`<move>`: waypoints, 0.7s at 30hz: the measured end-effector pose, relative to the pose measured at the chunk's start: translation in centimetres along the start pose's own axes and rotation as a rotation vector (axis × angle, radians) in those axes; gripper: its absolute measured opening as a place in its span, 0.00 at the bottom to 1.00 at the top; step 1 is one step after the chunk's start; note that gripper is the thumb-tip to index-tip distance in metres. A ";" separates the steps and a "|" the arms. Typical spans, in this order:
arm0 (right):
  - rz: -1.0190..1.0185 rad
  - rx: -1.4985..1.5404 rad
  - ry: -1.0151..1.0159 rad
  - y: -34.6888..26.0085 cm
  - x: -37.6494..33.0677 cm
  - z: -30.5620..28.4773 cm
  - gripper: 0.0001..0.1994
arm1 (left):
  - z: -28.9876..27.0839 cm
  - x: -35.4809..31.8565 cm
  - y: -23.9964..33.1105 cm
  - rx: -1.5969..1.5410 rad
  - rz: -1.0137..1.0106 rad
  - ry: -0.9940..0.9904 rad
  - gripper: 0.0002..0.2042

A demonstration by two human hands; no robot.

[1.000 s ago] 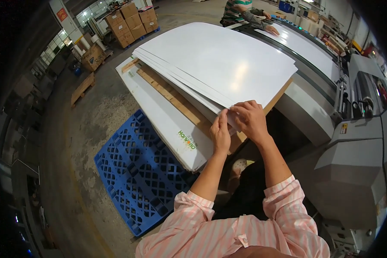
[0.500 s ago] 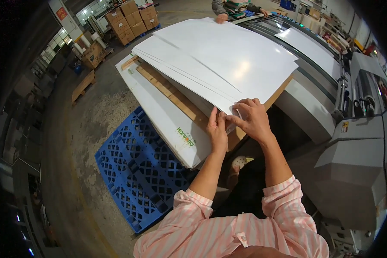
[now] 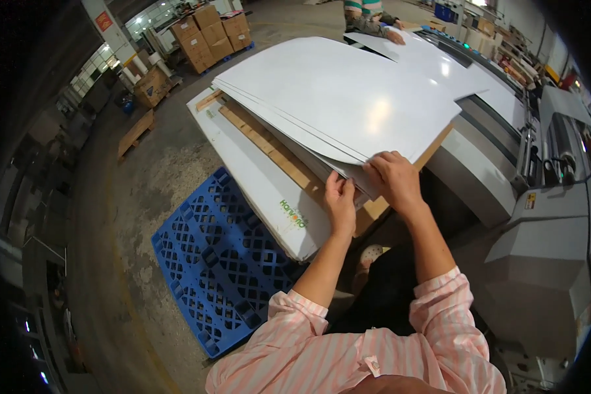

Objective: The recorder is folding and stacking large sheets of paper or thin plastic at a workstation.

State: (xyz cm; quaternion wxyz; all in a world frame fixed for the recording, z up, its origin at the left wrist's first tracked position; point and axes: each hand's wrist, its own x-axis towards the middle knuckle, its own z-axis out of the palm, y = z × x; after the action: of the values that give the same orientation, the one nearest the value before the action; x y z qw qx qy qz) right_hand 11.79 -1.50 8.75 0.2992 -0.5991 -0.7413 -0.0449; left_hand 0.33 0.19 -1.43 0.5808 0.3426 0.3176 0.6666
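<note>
Large glossy white sheets (image 3: 308, 85) lie in a loose stack, with their near corner bent upward. My right hand (image 3: 395, 182) grips the raised corner of the top sheet, its fingers curled over the edge. Just left of it and lower, my left hand (image 3: 341, 203) pinches the edge of the sheets underneath, with thumb and fingertips close together. A gap shows between the upper and lower sheets near my hands. How many sheets each hand holds cannot be made out.
Below the sheets are wooden strips (image 3: 269, 148) and a white wrapped stack (image 3: 243, 177). A blue plastic pallet (image 3: 210, 256) lies at left. A grey machine (image 3: 538, 243) stands at right. Across the sheets is a co-worker's hand (image 3: 395, 37). Cartons (image 3: 203, 39) stand far back.
The near corner has been lifted and the sheets have parted there. The co-worker's hand moved right, and a sheet on that side now reaches over the machine's bed.
</note>
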 end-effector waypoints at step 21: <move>0.050 0.251 -0.107 2.1 0.6 0.9 0.10 | 0.2 -0.1 -0.6 0.480 0.143 -0.051 0.06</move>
State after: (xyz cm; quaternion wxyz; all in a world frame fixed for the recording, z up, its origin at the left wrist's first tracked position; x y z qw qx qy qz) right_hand 13.33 -0.04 7.68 0.3329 -0.5767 -0.7409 0.0875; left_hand 0.84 0.13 -1.81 0.4422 0.5090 0.4270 0.6026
